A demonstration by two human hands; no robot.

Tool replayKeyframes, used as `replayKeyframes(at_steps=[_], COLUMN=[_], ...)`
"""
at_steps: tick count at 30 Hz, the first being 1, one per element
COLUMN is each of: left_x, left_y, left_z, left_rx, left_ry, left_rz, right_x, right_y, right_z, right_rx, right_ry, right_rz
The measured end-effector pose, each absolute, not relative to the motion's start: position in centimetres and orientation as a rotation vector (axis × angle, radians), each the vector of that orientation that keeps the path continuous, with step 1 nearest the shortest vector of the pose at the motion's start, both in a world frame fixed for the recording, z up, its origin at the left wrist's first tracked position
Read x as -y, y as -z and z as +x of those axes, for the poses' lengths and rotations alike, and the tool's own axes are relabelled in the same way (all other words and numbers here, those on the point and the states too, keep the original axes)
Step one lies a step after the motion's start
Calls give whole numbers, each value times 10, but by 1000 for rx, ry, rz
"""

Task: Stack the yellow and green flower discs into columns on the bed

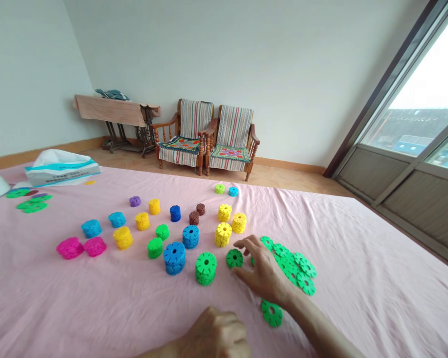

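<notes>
My right hand (263, 271) lies on the pink cloth with its fingers spread, fingertips just beside a single dark green notched disc (234, 258). Behind the hand lies a loose heap of green discs (294, 266), and one more green disc (272, 313) sits by my wrist. A short stack of green discs (205, 268) stands left of the single disc. My left hand (216, 335) rests at the bottom edge, curled into a loose fist with nothing visible in it.
Stacks of blue (174, 257), yellow (223, 234), pink (70, 247), brown and purple discs dot the pink-covered table (97, 308). A white and blue bag (61, 168) lies far left. Two wooden chairs (205, 139) stand by the wall.
</notes>
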State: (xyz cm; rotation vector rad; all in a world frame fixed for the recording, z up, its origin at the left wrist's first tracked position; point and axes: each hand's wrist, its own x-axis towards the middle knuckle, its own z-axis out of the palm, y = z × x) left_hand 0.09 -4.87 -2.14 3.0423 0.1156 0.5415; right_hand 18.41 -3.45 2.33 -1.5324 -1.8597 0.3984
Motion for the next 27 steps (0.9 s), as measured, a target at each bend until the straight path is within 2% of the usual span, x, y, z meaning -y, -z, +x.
replayKeyframes(at_steps=[6,11,27], left_x=[48,49,43], left_y=[22,21,35], left_z=[1,0,5], left_rx=[-111,-139,-68], left_ry=[-599,-595,-442], left_rz=[3029,3024,3068], right_x=[32,40,42], right_y=[-33,-27,-35], right_z=[229,258,242], right_rx=[1693,1888,2178], right_ry=[-304,-389,-406], right_rz=[-1598,-1661,-1612])
